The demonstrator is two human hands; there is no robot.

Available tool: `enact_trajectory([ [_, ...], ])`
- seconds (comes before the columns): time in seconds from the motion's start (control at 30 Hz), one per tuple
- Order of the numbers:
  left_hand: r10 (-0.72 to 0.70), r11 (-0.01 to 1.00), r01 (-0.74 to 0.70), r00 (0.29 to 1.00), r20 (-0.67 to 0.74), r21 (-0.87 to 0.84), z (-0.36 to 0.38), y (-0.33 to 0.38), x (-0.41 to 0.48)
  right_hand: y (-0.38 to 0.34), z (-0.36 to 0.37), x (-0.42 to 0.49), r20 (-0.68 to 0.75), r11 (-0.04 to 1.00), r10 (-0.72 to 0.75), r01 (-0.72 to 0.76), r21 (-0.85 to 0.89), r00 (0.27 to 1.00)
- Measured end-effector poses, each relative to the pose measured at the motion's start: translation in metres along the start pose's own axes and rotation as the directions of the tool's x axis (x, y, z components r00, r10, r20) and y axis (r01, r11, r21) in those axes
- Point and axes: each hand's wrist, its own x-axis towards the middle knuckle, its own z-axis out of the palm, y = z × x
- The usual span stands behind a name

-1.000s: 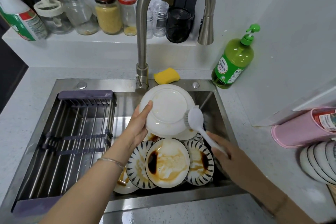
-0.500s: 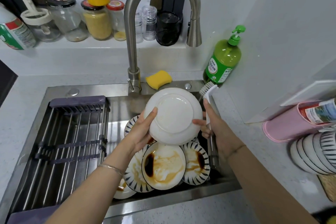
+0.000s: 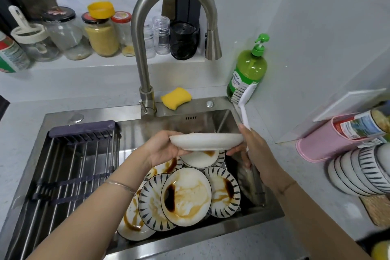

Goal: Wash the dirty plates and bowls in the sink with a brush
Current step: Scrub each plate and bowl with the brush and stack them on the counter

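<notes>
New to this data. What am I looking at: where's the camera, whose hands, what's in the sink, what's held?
There is no machine here, just a person's two bare hands filmed by one wide-angle camera worn on their head, looking down. The left hand grips a white plate by its edge, held roughly level over the sink. The right hand holds a white brush with the bristles up, away from the plate. In the sink lie dirty plates streaked with brown sauce, beside a drying rack. Behind are a faucet, a yellow sponge and a green soap bottle. Stacked bowls sit at the right.
</notes>
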Motion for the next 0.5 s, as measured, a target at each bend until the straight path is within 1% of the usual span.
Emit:
enact_trajectory([
  [0.07, -0.011, 0.993, 0.01, 1.0, 0.001, 0.119, 0.012, -0.006, 0.008, 0.01, -0.015, -0.005, -0.034, 0.998, -0.022, 0.02, -0.059, 0.999],
  [0.2, 0.139, 0.922, -0.118, 0.99, -0.029, 0.37, 0.042, -0.03, 0.036, 0.037, -0.053, -0.014, -0.086, 0.993, -0.015, 0.006, -0.114, 0.996],
  [0.3, 0.194, 0.887, -0.183, 0.981, 0.017, 0.425, 0.07, -0.053, 0.054, 0.061, -0.08, -0.02, -0.149, 0.994, -0.003, -0.014, -0.111, 0.989],
  [0.4, 0.243, 0.849, -0.233, 0.969, 0.042, 0.475, 0.095, -0.078, 0.068, 0.087, -0.102, -0.026, -0.238, 0.995, 0.047, -0.066, -0.074, 0.97],
  [0.5, 0.321, 0.77, -0.281, 0.947, 0.032, 0.573, 0.119, -0.103, 0.083, 0.108, -0.123, -0.03, -0.297, 0.996, 0.059, -0.075, -0.041, 0.953],
])
